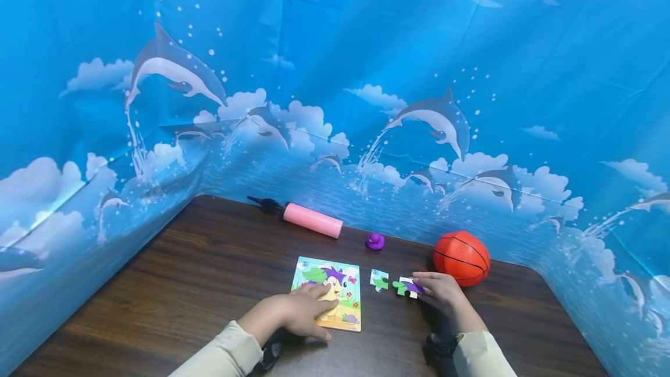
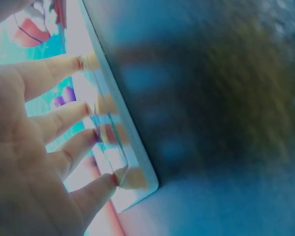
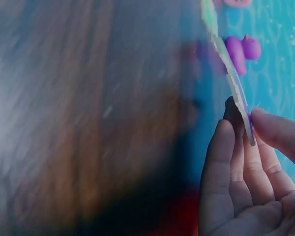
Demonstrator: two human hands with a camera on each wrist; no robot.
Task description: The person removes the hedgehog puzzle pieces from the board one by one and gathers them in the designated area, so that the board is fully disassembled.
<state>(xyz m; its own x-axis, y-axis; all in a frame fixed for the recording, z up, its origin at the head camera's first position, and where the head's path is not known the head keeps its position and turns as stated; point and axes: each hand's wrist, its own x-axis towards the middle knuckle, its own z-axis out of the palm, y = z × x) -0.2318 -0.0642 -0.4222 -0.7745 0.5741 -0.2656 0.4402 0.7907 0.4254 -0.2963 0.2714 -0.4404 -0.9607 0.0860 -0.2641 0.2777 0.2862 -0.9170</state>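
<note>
A square jigsaw puzzle point(image 1: 348, 307) with a cartoon animal lies flat on the dark table. My left hand point(image 1: 300, 310) rests on its left and lower part, fingers spread; the left wrist view shows its fingertips point(image 2: 110, 179) touching the glossy surface. To the right, my right hand point(image 1: 442, 292) pinches a green, purple and white puzzle piece point(image 1: 403, 287) between thumb and fingers. Seen nearly edge-on in the right wrist view, the held piece point(image 3: 242, 105) is thin and lifted. A loose puzzle piece point(image 1: 379, 279), light blue and green, lies between puzzle and right hand.
Behind the right hand sits a red-orange basketball point(image 1: 460, 258). A purple rubber duck point(image 1: 374, 241) stands beyond the loose piece. Near the table's back edge lies a pink hand pump point(image 1: 313, 220) with a black end. A blue dolphin-print curtain point(image 1: 335, 103) surrounds the table point(image 1: 209, 266).
</note>
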